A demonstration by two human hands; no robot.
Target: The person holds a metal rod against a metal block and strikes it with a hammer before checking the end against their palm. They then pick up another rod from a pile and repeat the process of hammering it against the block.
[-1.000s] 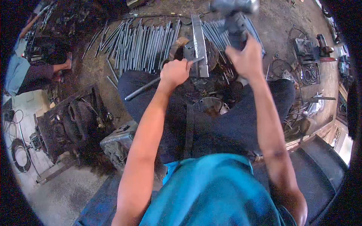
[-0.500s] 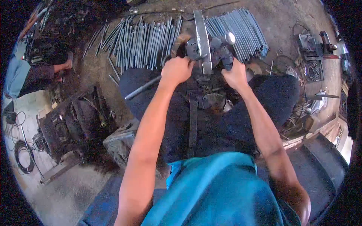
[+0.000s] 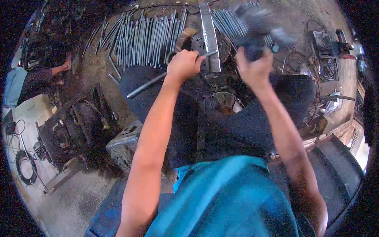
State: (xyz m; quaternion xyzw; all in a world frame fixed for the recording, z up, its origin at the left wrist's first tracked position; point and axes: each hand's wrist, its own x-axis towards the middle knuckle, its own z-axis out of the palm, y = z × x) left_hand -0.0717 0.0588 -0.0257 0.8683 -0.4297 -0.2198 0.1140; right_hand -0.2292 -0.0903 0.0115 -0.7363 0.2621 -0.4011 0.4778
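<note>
My left hand (image 3: 184, 66) is closed around a thin metal rod (image 3: 148, 85). The rod slants across my left thigh, and its far tip lies over a flat metal bar (image 3: 210, 37) between my knees. My right hand (image 3: 255, 68) grips a dark power tool (image 3: 254, 43), smeared by motion, to the right of the bar. A round metal disc-like part (image 3: 226, 48) shows partly behind the bar. Below, between my legs, sits another round metal piece (image 3: 221, 101).
Many rods (image 3: 148, 41) lie side by side ahead on the left, more (image 3: 227, 23) behind the tool. A tray of tools (image 3: 327, 69) is at the right. Another person's foot (image 3: 68, 61) shows at the left, near dark machinery (image 3: 79, 126).
The tool in my right hand has moved up and to the right, away from the bar. My left hand still holds the rod, whose tip now shows across the bar.
</note>
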